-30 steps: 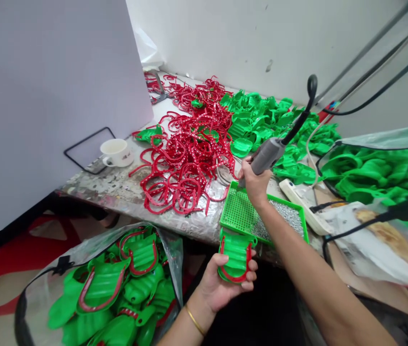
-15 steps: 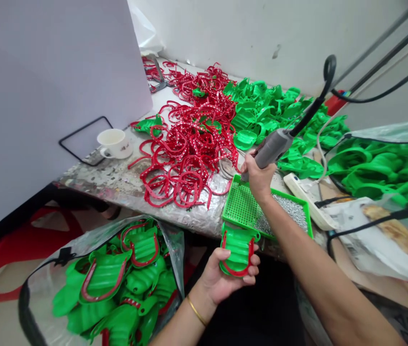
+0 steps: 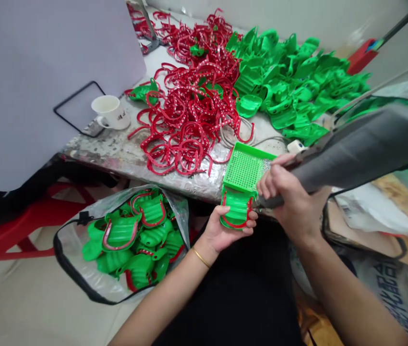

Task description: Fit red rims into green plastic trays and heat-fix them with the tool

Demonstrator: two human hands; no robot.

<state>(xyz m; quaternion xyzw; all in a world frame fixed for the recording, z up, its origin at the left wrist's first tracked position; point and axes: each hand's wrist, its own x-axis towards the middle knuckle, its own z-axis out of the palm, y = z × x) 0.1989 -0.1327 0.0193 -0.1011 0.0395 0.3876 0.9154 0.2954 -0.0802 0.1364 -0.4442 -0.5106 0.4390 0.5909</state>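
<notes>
Noted: left hand gripping a green moulded piece at six o'clock, just below a green perforated tray; right hand, closed on a grey rotary tool, has since brought its tip to the piece's edge, at four o'clock.

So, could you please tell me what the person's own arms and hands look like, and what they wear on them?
The left hand and right hand are bare, without gloves, and the forearms show no sleeves. A thin gold bangle circles the left wrist; the right wrist shows none.
</notes>
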